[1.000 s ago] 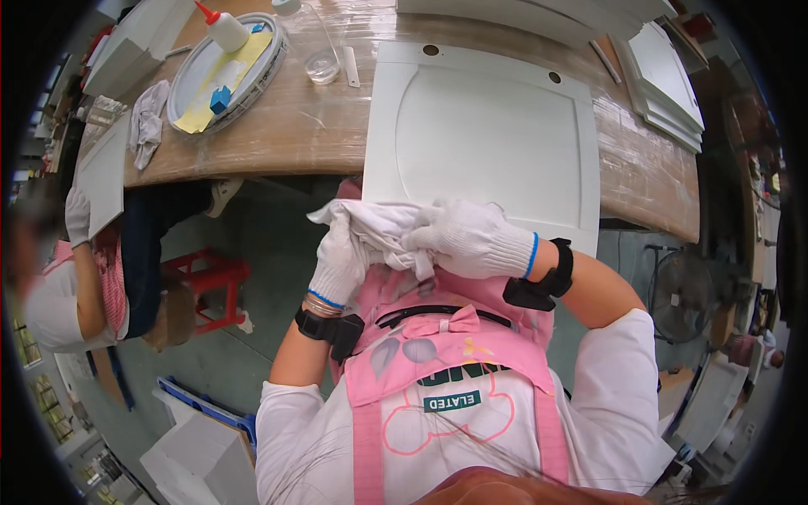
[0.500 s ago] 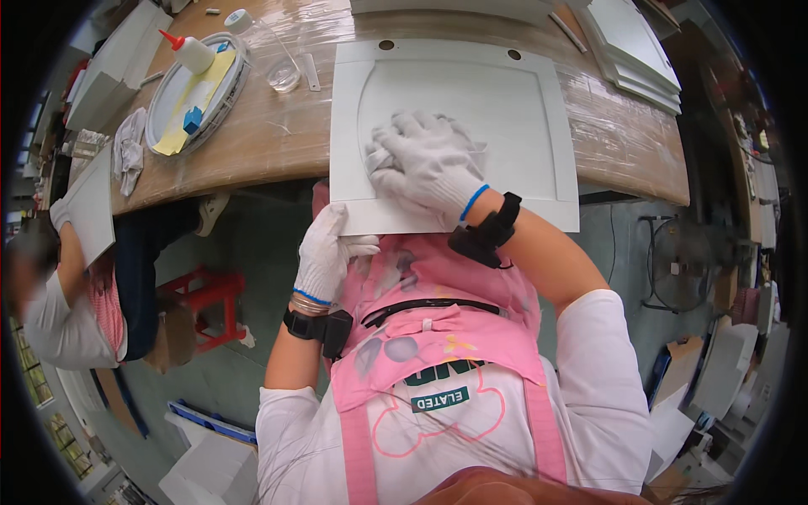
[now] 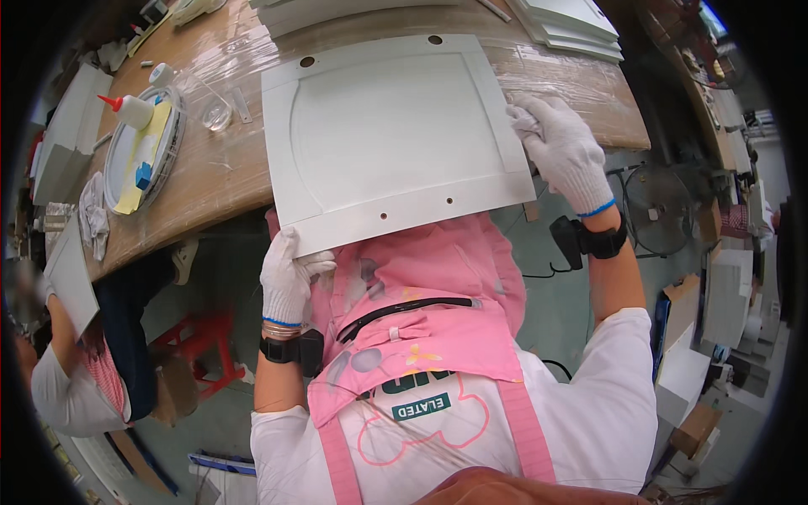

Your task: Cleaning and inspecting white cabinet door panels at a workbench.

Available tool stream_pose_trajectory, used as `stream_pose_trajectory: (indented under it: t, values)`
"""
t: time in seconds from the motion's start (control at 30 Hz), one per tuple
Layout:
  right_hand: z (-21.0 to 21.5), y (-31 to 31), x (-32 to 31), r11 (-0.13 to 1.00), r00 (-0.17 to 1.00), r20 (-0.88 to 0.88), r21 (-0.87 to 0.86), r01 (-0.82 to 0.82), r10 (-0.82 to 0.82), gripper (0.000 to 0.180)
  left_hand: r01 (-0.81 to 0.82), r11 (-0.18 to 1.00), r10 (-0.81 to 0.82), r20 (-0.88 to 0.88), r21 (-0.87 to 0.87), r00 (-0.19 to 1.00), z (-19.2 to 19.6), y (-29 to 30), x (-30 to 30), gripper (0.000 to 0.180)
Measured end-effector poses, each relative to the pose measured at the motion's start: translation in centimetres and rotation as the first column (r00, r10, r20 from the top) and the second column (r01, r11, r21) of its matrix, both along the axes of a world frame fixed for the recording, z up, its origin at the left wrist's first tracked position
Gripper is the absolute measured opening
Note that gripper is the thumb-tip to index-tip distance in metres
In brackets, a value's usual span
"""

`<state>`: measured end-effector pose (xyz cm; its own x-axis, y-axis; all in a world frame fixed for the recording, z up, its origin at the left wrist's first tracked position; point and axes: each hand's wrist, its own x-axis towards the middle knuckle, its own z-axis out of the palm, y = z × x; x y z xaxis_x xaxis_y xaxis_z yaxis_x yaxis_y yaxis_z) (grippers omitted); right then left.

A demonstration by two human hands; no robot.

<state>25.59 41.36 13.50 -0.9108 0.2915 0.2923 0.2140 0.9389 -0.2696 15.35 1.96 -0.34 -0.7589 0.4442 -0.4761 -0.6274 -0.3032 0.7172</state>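
A white cabinet-door-like panel with a recessed middle lies over the table's front edge and above my lap, tilted slightly. Two dark round holes run along its far edge, and two small ones show near its front edge. At its near left corner, my left hand, in a white knit glove, pinches the panel with the thumb on top. Beside the panel's right edge is my gloved right hand, closed around a crumpled white cloth.
On the plastic-wrapped table, a round lid carries a red-tipped white bottle and a blue block. A clear cup stands nearby. Panels are stacked at the back right. A co-worker holds another panel at left.
My right hand has moved from the panel's middle to its right edge with the cloth. The panel now appears turned slightly, its right side farther away. My left hand keeps the same corner.
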Motion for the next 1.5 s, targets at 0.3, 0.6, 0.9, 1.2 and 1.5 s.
stream_pose_trajectory:
  t: [0.3, 0.6, 0.9, 1.2, 1.5]
  values:
    - [-6.6, -10.8, -3.0, 0.778, 0.768, -0.158, 0.01, -0.628, 0.621, 0.024, 0.006, 0.985, -0.019, 0.07, 0.173, 0.997, -0.6, -0.5, -0.6, 0.037]
    - [-4.4, 10.3, 7.5, 0.853, 0.831, 0.215, 0.238, 0.464, -0.513, 0.025, -0.031, 0.999, 0.031, 0.039, 0.013, 0.999, 0.4, 0.3, -0.1, 0.039]
    - [-1.7, 2.7, 1.5, 0.961, 0.792, 0.575, 0.27, 0.052, -0.204, 0.021, -0.078, 0.991, 0.083, 0.044, -0.111, 0.996, 0.5, 0.6, -0.3, 0.036]
    - [-3.3, 4.5, 1.9, 0.971, 0.853, 0.503, 0.239, 0.017, -0.139, 0.015, -0.052, 0.996, 0.055, 0.044, -0.068, 0.998, 0.6, 0.5, -0.4, 0.038]
    - [-3.0, 4.6, 1.3, 0.972, 0.762, 0.608, 0.196, 0.127, -0.222, 0.021, -0.069, 0.992, 0.073, 0.04, -0.107, 0.997, 1.0, 1.1, -0.2, 0.038]
